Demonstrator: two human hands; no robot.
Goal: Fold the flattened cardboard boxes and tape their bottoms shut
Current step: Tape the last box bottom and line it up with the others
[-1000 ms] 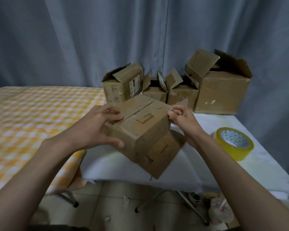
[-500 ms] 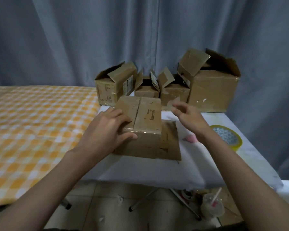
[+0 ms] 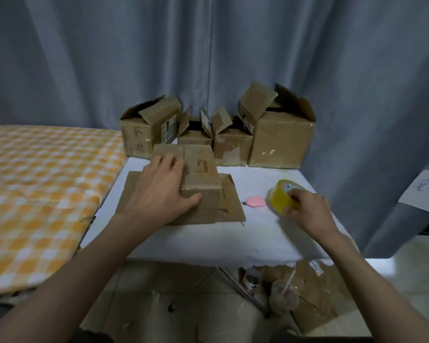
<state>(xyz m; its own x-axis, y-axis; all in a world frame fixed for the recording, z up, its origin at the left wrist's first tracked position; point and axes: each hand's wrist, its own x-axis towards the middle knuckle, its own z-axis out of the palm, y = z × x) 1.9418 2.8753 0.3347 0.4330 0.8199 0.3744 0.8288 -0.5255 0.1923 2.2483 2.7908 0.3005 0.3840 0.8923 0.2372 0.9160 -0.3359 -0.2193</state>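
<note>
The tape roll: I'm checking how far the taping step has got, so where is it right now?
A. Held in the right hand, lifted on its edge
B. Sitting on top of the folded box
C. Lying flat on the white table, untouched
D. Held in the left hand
A: the right hand holds the yellow tape roll tipped up on edge, while the left hand rests on the folded box.

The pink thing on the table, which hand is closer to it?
Right. The right hand grips the tape roll just beside the pink thing; the left hand rests on the box, farther away.
</note>
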